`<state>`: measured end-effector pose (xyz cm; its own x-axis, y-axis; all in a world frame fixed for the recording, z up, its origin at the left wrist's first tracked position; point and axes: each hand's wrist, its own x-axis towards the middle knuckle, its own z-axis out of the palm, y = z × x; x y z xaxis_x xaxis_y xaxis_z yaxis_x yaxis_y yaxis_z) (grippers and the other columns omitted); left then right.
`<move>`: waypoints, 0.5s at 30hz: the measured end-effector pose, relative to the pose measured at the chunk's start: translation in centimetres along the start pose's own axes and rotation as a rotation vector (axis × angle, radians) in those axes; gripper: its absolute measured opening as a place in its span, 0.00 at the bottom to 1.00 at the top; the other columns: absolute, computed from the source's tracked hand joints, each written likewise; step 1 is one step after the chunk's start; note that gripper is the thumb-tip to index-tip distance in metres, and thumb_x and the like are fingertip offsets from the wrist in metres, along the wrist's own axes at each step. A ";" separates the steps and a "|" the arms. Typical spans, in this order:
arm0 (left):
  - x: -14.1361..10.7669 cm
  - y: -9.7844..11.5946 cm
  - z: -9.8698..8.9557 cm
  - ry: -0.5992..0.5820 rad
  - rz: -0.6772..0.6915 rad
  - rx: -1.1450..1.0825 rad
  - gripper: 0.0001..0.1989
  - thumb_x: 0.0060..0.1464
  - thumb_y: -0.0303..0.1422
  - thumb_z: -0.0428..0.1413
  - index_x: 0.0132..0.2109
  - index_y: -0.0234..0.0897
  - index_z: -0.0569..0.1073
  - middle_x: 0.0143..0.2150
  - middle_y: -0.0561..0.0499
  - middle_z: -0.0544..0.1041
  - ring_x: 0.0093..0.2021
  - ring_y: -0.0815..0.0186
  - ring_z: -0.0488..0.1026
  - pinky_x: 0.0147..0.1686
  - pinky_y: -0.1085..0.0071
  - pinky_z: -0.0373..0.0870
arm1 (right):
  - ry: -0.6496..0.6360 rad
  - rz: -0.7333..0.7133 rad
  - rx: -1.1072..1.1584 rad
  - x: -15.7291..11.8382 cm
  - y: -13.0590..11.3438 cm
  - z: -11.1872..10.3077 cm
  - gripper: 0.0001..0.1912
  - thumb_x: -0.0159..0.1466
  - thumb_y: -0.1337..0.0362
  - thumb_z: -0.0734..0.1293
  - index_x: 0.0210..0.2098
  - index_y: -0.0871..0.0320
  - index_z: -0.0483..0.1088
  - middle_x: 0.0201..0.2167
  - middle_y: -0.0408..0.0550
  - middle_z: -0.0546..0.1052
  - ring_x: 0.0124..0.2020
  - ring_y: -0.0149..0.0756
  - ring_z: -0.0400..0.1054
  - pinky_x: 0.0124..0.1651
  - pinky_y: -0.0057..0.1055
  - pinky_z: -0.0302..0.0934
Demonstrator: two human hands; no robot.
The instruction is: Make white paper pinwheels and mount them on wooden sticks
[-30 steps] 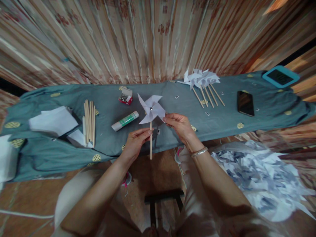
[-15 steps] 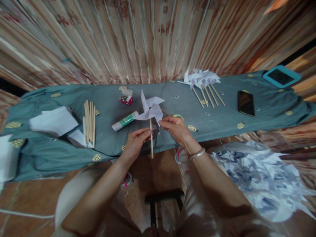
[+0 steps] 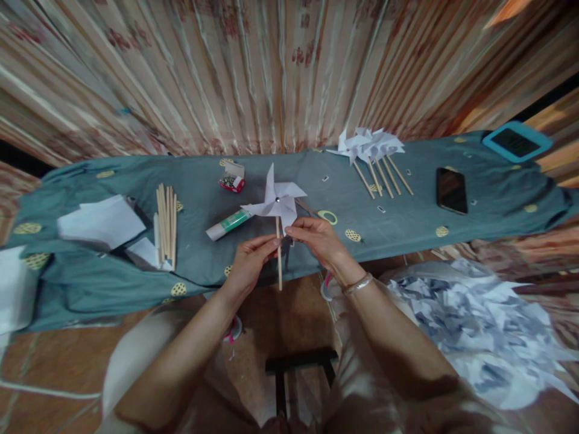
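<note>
A white paper pinwheel (image 3: 280, 205) with a metal pin at its centre stands upright on a wooden stick in front of me. My left hand (image 3: 254, 256) pinches the stick just below the blades. The fingertips of my right hand (image 3: 316, 238) are closed on the tip of the pinwheel's lower blade. Behind the pinwheel on the left lies a glue stick (image 3: 230, 223) with a green label. Past it sits a small open red-and-white box (image 3: 232, 181) of metal pins. Scissors (image 3: 326, 216) with yellow-green handles lie partly hidden behind the pinwheel.
Several pinwheels (image 3: 373, 147) lie at the table's back right, near a phone (image 3: 452, 190) and a blue-framed tablet (image 3: 516, 141). Wooden sticks (image 3: 166, 226) and white paper sheets (image 3: 102, 220) are on the left. A bag of folded paper (image 3: 479, 325) stands low at right.
The pinwheel's blades have turned a little clockwise. My right hand has moved slightly left and down with the blade tip, uncovering the scissors' handle. My left hand keeps its grip on the stick.
</note>
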<state>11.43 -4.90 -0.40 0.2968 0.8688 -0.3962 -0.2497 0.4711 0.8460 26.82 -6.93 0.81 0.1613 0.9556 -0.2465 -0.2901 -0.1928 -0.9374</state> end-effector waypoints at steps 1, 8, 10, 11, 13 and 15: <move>0.0 0.0 0.0 -0.002 0.005 0.004 0.21 0.26 0.41 0.75 0.30 0.35 0.83 0.27 0.51 0.80 0.27 0.71 0.72 0.32 0.74 0.69 | -0.003 -0.002 -0.004 0.0 0.0 0.0 0.15 0.42 0.55 0.79 0.19 0.57 0.74 0.19 0.37 0.72 0.25 0.25 0.60 0.33 0.28 0.53; 0.2 -0.3 0.0 -0.016 0.013 0.006 0.19 0.28 0.40 0.74 0.30 0.36 0.83 0.29 0.50 0.81 0.28 0.71 0.71 0.33 0.73 0.70 | -0.029 -0.002 -0.030 0.1 0.0 0.4 0.17 0.42 0.53 0.79 0.18 0.57 0.73 0.19 0.38 0.72 0.24 0.26 0.60 0.33 0.29 0.54; 0.2 -0.3 0.0 -0.016 0.015 0.001 0.19 0.28 0.40 0.74 0.30 0.35 0.83 0.28 0.50 0.81 0.27 0.71 0.71 0.33 0.73 0.69 | -0.031 -0.006 -0.030 0.1 -0.1 0.4 0.18 0.42 0.52 0.80 0.18 0.57 0.72 0.18 0.37 0.72 0.24 0.26 0.60 0.32 0.29 0.54; 0.2 -0.2 0.1 -0.018 0.016 0.000 0.18 0.28 0.39 0.74 0.30 0.35 0.83 0.28 0.50 0.80 0.27 0.71 0.70 0.32 0.73 0.69 | -0.031 -0.005 -0.026 0.1 -0.2 0.4 0.18 0.42 0.52 0.80 0.18 0.57 0.72 0.18 0.37 0.72 0.24 0.26 0.60 0.32 0.28 0.54; 0.2 -0.2 0.1 -0.022 0.016 -0.001 0.18 0.28 0.39 0.74 0.30 0.35 0.83 0.28 0.51 0.80 0.26 0.72 0.70 0.32 0.73 0.69 | -0.025 0.004 -0.002 0.2 -0.3 0.3 0.19 0.41 0.53 0.80 0.18 0.57 0.72 0.19 0.38 0.72 0.24 0.26 0.61 0.32 0.28 0.55; 0.1 -0.1 0.0 -0.023 0.006 0.000 0.18 0.28 0.39 0.74 0.30 0.35 0.83 0.28 0.51 0.80 0.26 0.72 0.70 0.32 0.73 0.69 | -0.005 0.015 0.042 0.2 -0.6 0.2 0.19 0.41 0.53 0.81 0.21 0.57 0.74 0.22 0.39 0.74 0.26 0.27 0.63 0.32 0.28 0.57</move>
<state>11.54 -4.85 -0.55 0.3164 0.8680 -0.3827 -0.2514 0.4657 0.8485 26.83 -6.62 1.36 0.1519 0.9540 -0.2586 -0.3317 -0.1973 -0.9225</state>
